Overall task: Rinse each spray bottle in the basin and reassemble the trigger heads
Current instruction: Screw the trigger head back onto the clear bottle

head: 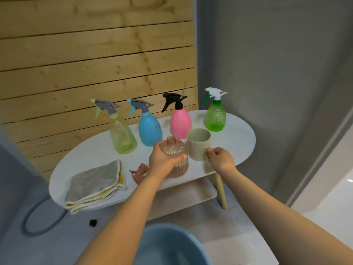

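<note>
left hand (165,159) wraps the open brown bottle (176,156) to keep it steady | right hand (219,158) pinches the beige cup (198,144) handle at 3 o'clock, ready to pour | brown trigger head (139,174) off at 9 — basin (168,243) waits at 6

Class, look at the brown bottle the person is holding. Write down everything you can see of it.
The brown bottle is translucent, pinkish-brown plastic with fine vertical ribs and a rounded shoulder. Its threaded neck is open: no trigger head is on it. It stands upright at the front edge of the white table, beside a beige cup. The left hand grips its body from the left, thumb across the front. A brown trigger head lies on the table just to its left.
</note>
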`<state>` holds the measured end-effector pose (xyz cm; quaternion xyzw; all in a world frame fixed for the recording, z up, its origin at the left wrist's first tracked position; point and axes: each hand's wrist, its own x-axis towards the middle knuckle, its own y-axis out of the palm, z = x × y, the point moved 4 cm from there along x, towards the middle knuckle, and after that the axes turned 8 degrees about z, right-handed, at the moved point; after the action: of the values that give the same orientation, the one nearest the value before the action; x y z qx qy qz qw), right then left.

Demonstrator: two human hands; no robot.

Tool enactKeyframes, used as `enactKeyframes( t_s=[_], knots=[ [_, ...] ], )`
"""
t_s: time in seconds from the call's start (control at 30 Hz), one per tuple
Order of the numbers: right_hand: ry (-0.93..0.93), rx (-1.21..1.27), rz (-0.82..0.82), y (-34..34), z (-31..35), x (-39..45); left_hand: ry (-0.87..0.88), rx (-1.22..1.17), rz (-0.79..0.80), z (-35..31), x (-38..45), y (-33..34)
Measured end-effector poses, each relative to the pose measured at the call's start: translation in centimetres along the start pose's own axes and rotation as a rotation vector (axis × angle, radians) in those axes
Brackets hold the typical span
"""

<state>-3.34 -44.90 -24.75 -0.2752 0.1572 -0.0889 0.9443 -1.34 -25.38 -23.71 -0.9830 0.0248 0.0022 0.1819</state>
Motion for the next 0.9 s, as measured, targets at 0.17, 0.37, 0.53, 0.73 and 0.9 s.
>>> enactKeyframes(
  t_s=[0.17, 0.37, 0.53, 0.73, 0.9],
  knots=[
    [-0.063, -0.073, -0.038, 0.1, 0.1, -0.2, 0.009, -0.010, 0.021, 0.0, 0.4, 0.3],
    [-0.175, -0.089, -0.251, -0.3, 0.9, -1.4, -0.087, 0.138, 0.220, 0.1, -0.5, -0.6],
    [-0.457, -0.055, -0.255, 0.5, 3.1, -3.2, -0.182, 0.775, 0.206, 3.1, -0.9, -4.1],
    [-0.542, -0.065, -0.169, 2.9, 4.7, -4.6, -0.190, 0.946, 0.108, 5.4, -1.5, -6.3],
    [-0.690, -0.104, -0.162, 3.3, 5.7, -5.8, -0.161, 0.790, 0.080, 3.9, -2.5, -7.2]
  ],
)
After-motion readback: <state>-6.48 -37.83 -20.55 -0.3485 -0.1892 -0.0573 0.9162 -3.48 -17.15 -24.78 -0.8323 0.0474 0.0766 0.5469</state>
